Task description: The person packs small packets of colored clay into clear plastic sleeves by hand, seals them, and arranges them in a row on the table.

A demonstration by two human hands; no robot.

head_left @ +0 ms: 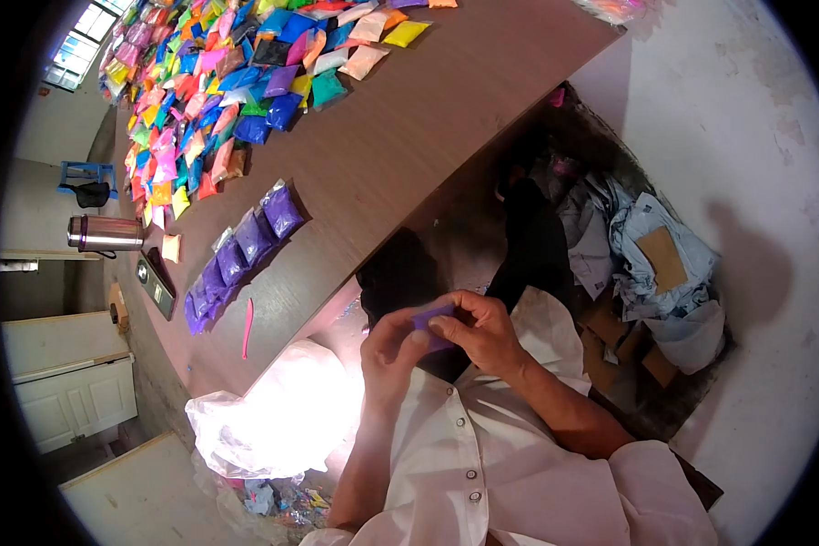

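Observation:
A small purple packet (435, 318) is held between my two hands in front of my shirt. My left hand (389, 357) grips it from the left, with the thumb pressed on it. From the other side, my right hand (484, 335) pinches it between thumb and fingers. Whether the packet is open or sealed I cannot tell. On the table (364, 182), a row of purple packets (232, 259) lies side by side. Close to the row's near end is a thin pink stick-like tool (247, 328).
A large heap of colourful packets (218, 100) covers the table's far left. A steel flask (106, 234) and a phone (156, 284) lie along its left edge. A white plastic bag (282, 409) hangs by the near corner. Crumpled bags and cardboard (660, 259) fill the floor at right.

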